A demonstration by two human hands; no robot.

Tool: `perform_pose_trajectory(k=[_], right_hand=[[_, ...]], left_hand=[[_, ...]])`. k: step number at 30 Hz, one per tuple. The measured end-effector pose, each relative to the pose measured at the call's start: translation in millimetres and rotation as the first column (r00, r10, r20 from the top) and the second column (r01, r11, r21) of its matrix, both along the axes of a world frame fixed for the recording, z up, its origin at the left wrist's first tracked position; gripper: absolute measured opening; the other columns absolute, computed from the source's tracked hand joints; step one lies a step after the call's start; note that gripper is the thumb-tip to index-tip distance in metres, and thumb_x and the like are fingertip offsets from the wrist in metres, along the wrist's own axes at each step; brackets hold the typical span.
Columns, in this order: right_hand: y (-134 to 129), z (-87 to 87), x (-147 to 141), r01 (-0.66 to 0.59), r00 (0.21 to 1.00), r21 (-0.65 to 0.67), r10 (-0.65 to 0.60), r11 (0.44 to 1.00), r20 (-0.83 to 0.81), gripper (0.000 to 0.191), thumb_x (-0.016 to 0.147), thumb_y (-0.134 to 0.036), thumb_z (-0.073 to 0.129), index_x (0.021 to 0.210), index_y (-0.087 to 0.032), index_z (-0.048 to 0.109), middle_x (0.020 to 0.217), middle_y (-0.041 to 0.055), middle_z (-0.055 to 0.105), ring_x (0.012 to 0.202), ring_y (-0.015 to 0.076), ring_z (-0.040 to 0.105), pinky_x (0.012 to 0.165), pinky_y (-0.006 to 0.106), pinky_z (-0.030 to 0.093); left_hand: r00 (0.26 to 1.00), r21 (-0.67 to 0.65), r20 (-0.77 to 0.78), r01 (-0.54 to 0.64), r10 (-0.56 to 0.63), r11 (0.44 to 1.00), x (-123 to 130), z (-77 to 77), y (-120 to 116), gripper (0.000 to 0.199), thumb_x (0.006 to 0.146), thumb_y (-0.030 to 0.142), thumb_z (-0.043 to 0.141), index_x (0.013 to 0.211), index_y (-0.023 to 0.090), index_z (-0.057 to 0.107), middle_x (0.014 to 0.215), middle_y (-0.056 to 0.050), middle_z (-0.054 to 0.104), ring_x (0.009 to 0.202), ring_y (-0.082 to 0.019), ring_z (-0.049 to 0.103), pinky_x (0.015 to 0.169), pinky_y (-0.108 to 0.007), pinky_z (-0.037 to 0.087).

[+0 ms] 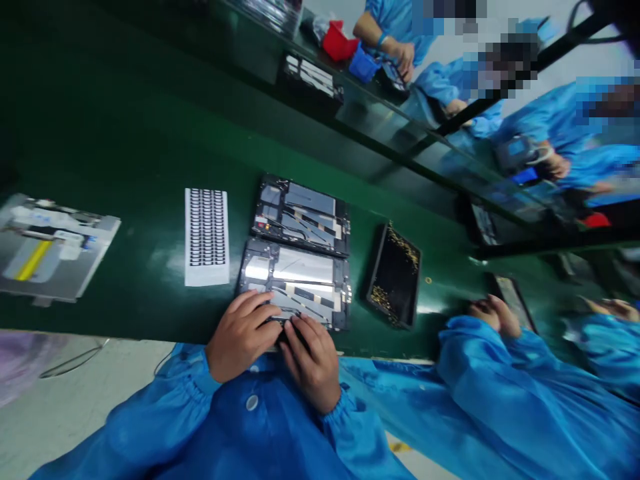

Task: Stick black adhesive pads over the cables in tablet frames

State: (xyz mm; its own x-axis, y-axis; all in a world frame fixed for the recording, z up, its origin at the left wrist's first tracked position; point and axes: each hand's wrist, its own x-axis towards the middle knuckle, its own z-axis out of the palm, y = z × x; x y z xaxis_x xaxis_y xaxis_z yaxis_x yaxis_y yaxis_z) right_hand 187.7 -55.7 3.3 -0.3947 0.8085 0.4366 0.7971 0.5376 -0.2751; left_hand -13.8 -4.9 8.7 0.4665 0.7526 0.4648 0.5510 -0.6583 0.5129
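Two opened tablet housings lie one behind the other on the green tabletop, their grey inner plates and dark cables showing. The far tablet housing (305,210) is untouched. At the front left corner of the near tablet housing (305,267), my left hand (245,333) has its fingers bent over the edge. My right hand (313,360) is closed beside it, fingertips pressed together at the front edge. Whatever those fingertips pinch is hidden. To the left of the housings lies a white sheet (207,273) with rows of small black-and-white stickers.
A metal-backed panel (60,267) with a yellow strip lies at far left. On the right stands a black tray (395,273) edged with small gold-coloured pieces. Beyond it are a co-worker's hands (495,315). A raised shelf holds red (340,41) and blue bins (364,65).
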Motion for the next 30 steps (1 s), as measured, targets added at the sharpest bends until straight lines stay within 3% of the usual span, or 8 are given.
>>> perform_pose_trajectory(k=[4,9,14,17,21,26,28,30], right_hand=[[2,1.4,3,-0.051,0.997,-0.041,0.053,0.998,0.056,0.050,0.094,-0.020,0.063,0.143,-0.023,0.054,0.122,0.0136,0.069,0.119,0.0291,0.064,0.092,0.048,0.058],[5,5.3,1,-0.056,0.990,-0.025,0.059,0.998,0.126,0.041,0.095,-0.026,0.063,0.136,-0.028,0.061,0.123,0.0117,0.066,0.108,0.0289,0.063,0.086,0.047,0.054],[43,37.9,-32,-0.092,0.995,-0.138,0.098,0.986,0.035,0.029,0.099,-0.028,0.058,0.127,-0.023,0.062,0.117,0.0110,0.063,0.105,0.0257,0.059,0.085,0.042,0.047],[88,52.9,-74,-0.161,0.983,-0.199,0.174,0.967,0.051,0.017,0.101,-0.026,0.054,0.113,-0.021,0.065,0.105,0.0082,0.065,0.098,0.0230,0.056,0.083,0.038,0.045],[139,45.6,-119,-0.172,0.940,-0.211,0.224,0.962,0.256,0.010,0.098,-0.024,0.059,0.095,-0.019,0.067,0.097,0.0074,0.064,0.089,0.0235,0.051,0.075,0.038,0.039],[155,25.1,-139,-0.175,0.892,-0.211,0.245,0.962,0.379,0.012,0.098,-0.018,0.057,0.089,-0.016,0.065,0.093,0.0083,0.062,0.089,0.0239,0.049,0.074,0.038,0.038],[156,27.4,-137,-0.197,0.895,-0.242,0.275,0.950,0.351,0.013,0.099,-0.017,0.054,0.092,-0.015,0.065,0.095,0.0093,0.062,0.091,0.0244,0.050,0.075,0.038,0.039],[157,39.9,-126,-0.258,0.924,-0.301,0.325,0.918,0.201,0.013,0.100,-0.018,0.052,0.093,-0.016,0.062,0.096,0.0082,0.062,0.091,0.0233,0.052,0.077,0.038,0.041]], left_hand=[[1.000,-0.034,0.001,-0.031,0.031,0.999,-16,11.0,-6,0.013,0.092,0.018,0.060,0.102,0.022,0.068,0.117,-0.004,0.070,0.124,-0.023,0.058,0.113,-0.046,0.045],[0.956,-0.053,-0.058,-0.291,0.288,0.955,-68,12.9,10,0.020,0.096,0.016,0.053,0.111,0.022,0.066,0.121,-0.006,0.069,0.120,-0.022,0.060,0.104,-0.043,0.050],[0.942,-0.091,-0.162,-0.310,0.293,0.946,-106,-2.2,47,0.028,0.096,0.019,0.049,0.121,0.022,0.062,0.135,-0.006,0.063,0.131,-0.027,0.054,0.114,-0.052,0.041],[0.944,-0.132,-0.194,-0.294,0.266,0.947,-109,-9.0,57,0.029,0.096,0.022,0.050,0.123,0.021,0.061,0.139,-0.006,0.061,0.133,-0.028,0.052,0.114,-0.053,0.041],[0.941,-0.111,-0.189,-0.303,0.280,0.946,-108,-11.6,56,0.028,0.097,0.024,0.048,0.122,0.021,0.061,0.139,-0.007,0.061,0.133,-0.028,0.052,0.115,-0.053,0.040],[0.930,-0.082,-0.214,-0.323,0.300,0.943,-107,-12.6,55,0.027,0.098,0.027,0.048,0.120,0.021,0.061,0.137,-0.007,0.062,0.132,-0.027,0.053,0.117,-0.054,0.035],[0.927,-0.078,-0.223,-0.325,0.301,0.943,-108,-12.9,56,0.026,0.098,0.028,0.047,0.118,0.021,0.062,0.136,-0.008,0.062,0.132,-0.027,0.053,0.118,-0.054,0.033],[0.926,-0.088,-0.235,-0.323,0.296,0.942,-109,-13.4,58,0.026,0.098,0.030,0.046,0.117,0.022,0.062,0.136,-0.007,0.063,0.132,-0.027,0.054,0.119,-0.055,0.030]])
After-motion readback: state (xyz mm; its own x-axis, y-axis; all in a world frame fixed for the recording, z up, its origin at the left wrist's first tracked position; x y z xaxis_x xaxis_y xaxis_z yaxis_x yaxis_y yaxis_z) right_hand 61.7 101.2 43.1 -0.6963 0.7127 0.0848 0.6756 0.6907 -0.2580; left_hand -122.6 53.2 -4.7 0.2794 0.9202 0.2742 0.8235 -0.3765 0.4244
